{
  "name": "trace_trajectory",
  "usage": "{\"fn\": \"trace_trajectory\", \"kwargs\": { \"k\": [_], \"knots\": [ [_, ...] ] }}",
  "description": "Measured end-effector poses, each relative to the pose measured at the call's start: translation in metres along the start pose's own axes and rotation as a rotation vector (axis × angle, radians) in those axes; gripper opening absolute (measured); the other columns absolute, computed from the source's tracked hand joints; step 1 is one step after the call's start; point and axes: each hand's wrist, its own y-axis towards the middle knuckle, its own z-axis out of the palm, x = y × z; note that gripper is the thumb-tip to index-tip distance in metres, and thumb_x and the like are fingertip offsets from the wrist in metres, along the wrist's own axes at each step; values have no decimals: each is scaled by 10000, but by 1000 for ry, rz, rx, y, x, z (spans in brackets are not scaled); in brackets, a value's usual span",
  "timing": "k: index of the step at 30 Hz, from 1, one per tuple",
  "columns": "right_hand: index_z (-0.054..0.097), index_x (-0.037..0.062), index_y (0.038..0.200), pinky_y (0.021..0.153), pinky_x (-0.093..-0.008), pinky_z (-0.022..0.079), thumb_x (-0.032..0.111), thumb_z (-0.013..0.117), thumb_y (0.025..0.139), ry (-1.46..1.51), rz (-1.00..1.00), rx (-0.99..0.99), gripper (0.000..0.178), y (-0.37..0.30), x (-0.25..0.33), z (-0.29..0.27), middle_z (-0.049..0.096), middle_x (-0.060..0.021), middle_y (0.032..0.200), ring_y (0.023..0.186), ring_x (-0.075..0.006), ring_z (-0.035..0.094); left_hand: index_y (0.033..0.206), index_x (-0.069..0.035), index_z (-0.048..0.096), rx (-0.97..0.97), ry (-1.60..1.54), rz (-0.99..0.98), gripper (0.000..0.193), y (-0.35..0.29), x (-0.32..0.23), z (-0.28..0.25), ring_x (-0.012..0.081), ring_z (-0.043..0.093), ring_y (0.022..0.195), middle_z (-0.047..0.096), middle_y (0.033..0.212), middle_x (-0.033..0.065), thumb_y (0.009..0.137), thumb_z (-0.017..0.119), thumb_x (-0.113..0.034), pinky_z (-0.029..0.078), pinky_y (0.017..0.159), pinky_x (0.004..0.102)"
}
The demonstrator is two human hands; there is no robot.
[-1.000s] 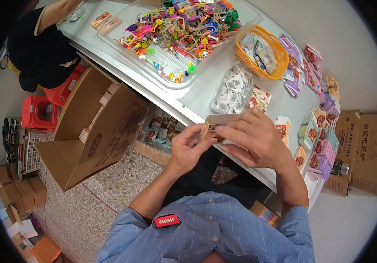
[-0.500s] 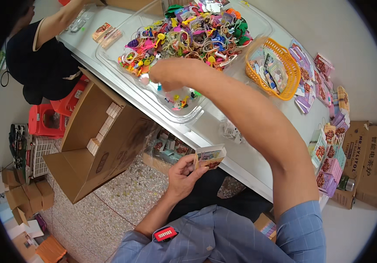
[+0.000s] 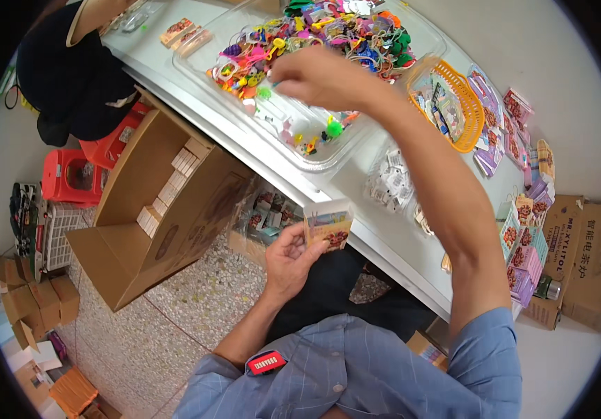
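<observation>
My left hand (image 3: 288,264) is closed around a small printed carton (image 3: 329,229), held upright at the table's front edge with its top end open. Past it, my right hand (image 3: 325,78) reaches over a big clear plastic bin (image 3: 312,167). The fingers of that hand are bent together above the near part of the bin; a tiny thing may be between them, too small to name. A heap of colourful small toys and cord loops (image 3: 300,35) fills the bin's far part. A few loose toys (image 3: 307,144) lie in its near corner.
An orange-yellow basket (image 3: 478,133) with flat packets stands right of the bin. Nearer lies a clear tray of small white packets (image 3: 391,180). Printed cartons (image 3: 524,262) are stacked at the right. A large open cardboard box (image 3: 175,244) stands left, near a co-worker (image 3: 70,70).
My right hand has moved up and to the right over the bin, uncovering more of its near part. My left hand has raised the carton slightly and turned its printed face toward me.
</observation>
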Motion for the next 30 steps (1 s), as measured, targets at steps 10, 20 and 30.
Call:
{"fn": "trace_trajectory", "kwargs": {
  "k": [10, 20, 30],
  "knots": [
    [724, 56, 1030, 987, -426, 457, 92, 759, 798, 47, -36, -255, 237, -203, 99, -5, 623, -125, 1244, 1224, -325, 550, 1257, 70, 548, 139, -18, 93, 375, 0, -4, 23, 169, 631, 1090, 655, 1183, 138, 906, 679, 58, 510, 979, 304],
    [696, 56, 1111, 1013, -402, 432, 70, 699, 831, 275, 239, -477, 280, -305, 135, 36, 609, -180, 1264, 1213, -326, 557, 1259, 64, 548, 262, 57, -29, 381, -41, 20, 43, 163, 634, 1086, 655, 1194, 132, 904, 685, 54, 517, 971, 294],
    [739, 97, 939, 1058, -456, 405, 125, 845, 703, -82, 285, -574, 261, -363, 156, 110, 528, -141, 1386, 1316, -378, 461, 1243, 41, 564, 395, 227, -222, 364, -89, 51, 38, 152, 639, 1072, 663, 1158, 100, 902, 694, 39, 520, 957, 290]
  ]
}}
